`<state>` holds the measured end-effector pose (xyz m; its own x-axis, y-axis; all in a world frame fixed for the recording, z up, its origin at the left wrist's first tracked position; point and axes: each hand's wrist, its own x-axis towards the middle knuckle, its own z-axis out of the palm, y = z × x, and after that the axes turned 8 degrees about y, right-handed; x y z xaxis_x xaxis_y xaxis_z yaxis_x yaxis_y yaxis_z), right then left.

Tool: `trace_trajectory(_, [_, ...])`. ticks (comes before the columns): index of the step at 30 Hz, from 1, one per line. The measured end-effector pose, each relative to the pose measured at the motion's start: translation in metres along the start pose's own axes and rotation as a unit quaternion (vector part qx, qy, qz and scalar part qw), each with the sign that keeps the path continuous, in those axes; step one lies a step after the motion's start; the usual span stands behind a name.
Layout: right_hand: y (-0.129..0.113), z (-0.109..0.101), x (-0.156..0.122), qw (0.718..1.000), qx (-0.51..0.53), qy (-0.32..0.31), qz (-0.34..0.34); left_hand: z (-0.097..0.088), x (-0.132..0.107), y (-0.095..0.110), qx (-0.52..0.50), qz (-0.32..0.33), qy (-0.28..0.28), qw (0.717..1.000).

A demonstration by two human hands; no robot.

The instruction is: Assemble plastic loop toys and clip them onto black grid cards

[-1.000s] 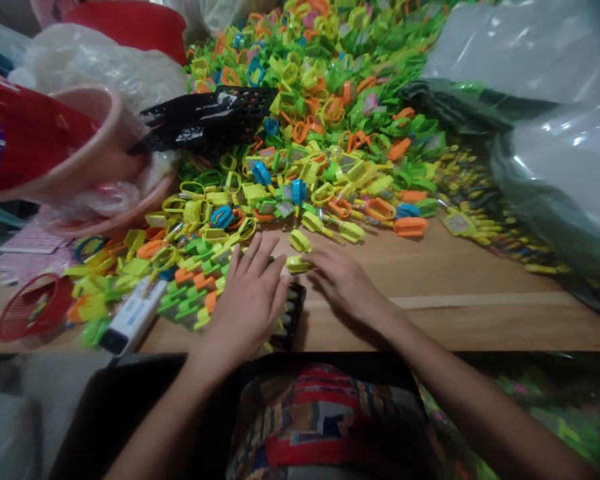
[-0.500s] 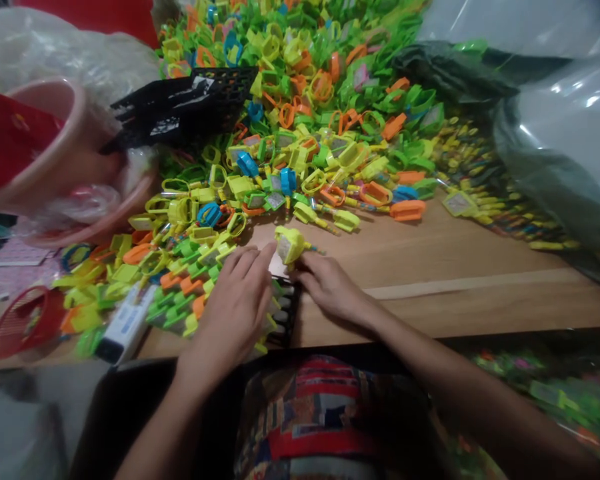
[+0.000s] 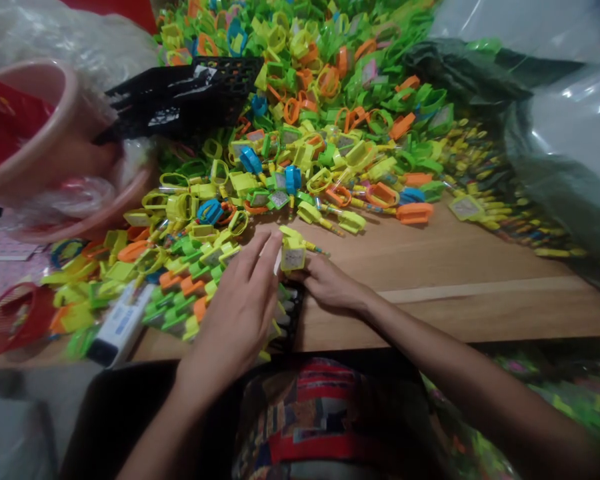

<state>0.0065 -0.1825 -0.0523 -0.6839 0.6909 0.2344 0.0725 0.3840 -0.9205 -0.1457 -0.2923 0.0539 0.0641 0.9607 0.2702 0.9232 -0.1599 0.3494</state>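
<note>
My right hand (image 3: pixel 330 283) pinches a small yellow plastic toy piece (image 3: pixel 293 253) with a square patterned face and holds it upright just above the wooden table (image 3: pixel 430 267). My left hand (image 3: pixel 240 310) lies beside it with its fingers stretched out and together, the fingertips touching the yellow piece. Under both hands sits a black tray (image 3: pixel 287 317) with pale items in its slots, mostly hidden by the left hand. A row of green, orange and yellow pieces (image 3: pixel 190 293) lies just left of my left hand.
A big heap of green, yellow, orange and blue plastic pieces (image 3: pixel 310 113) covers the far table. A black basket (image 3: pixel 190 93) and pink tubs (image 3: pixel 55 153) stand at left, a red strainer (image 3: pixel 10 320) and a white box (image 3: pixel 120 327) near the front, and clear plastic bags (image 3: pixel 555 127) at right.
My right hand picked the yellow piece up off the table and turned it upright. My left hand slid forward until its fingertips touched the piece. The camera tilted slightly.
</note>
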Motion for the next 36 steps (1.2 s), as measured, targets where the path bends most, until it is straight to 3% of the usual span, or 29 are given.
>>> trace_trajectory(4, [0.005,0.003,-0.001,0.998,0.059,-0.020,-0.004,0.000,0.000,0.000,-0.002,0.002,-0.007,1.000])
trace_trajectory(10, [0.007,-0.003,-0.005,0.997,-0.064,-0.045,-0.022,-0.002,0.003,-0.002,0.016,0.039,-0.035,0.998])
trace_trajectory(14, [0.001,-0.005,-0.006,0.993,-0.091,-0.066,-0.045,0.000,0.004,-0.004,0.036,0.053,-0.033,0.997])
trace_trajectory(21, [0.007,0.013,-0.021,0.987,-0.115,0.002,-0.111,0.004,0.002,-0.002,0.059,0.064,-0.015,0.996])
trace_trajectory(25, [0.007,0.017,-0.017,0.982,-0.145,0.005,-0.121,0.003,0.005,-0.002,0.070,0.064,-0.017,0.995])
trace_trajectory(29, [-0.008,-0.001,-0.003,0.980,-0.152,-0.022,-0.129,0.005,0.006,-0.004,0.085,0.063,-0.018,0.994])
trace_trajectory(32, [-0.012,-0.022,0.004,0.967,-0.223,0.040,-0.119,0.008,0.009,-0.004,0.083,0.041,-0.014,0.996])
trace_trajectory(34, [-0.008,-0.032,0.006,0.947,-0.299,0.093,-0.071,0.008,0.013,-0.003,0.083,0.023,-0.007,0.996])
trace_trajectory(36, [-0.002,-0.038,0.007,0.935,-0.338,0.107,-0.013,0.006,0.017,-0.001,0.088,0.001,0.000,0.996])
